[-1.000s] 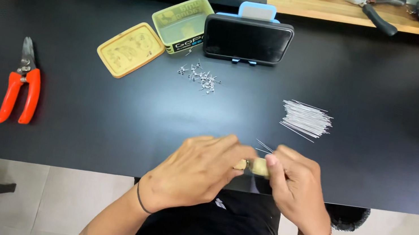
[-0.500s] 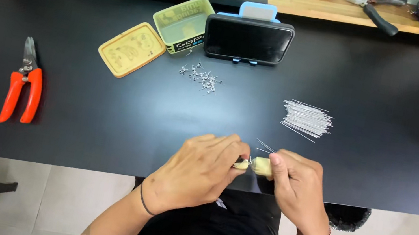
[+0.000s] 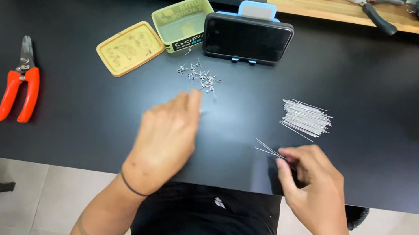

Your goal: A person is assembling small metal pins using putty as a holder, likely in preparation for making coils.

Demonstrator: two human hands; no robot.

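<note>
Thin wires (image 3: 268,148), light, springy, sharp-tipped: right hand (image 3: 311,190) is pinching them near one end; left hand (image 3: 166,135), fingers loosely extended and empty, is reaching toward small metal pieces (image 3: 200,74).

Workshop bench; snips (image 3: 21,83), pliers (image 3: 372,4), wire pins (image 3: 306,118).

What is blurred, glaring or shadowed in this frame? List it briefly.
Head view: the left hand is smeared by motion blur, fingertips indistinct; the right hand is sharper, pinching thin silver wires; a soft pale sheen lies across the matte black table around the scattered small metal pieces; the dark phone screen shows faint reflection; shadows are weak and diffuse.
</note>
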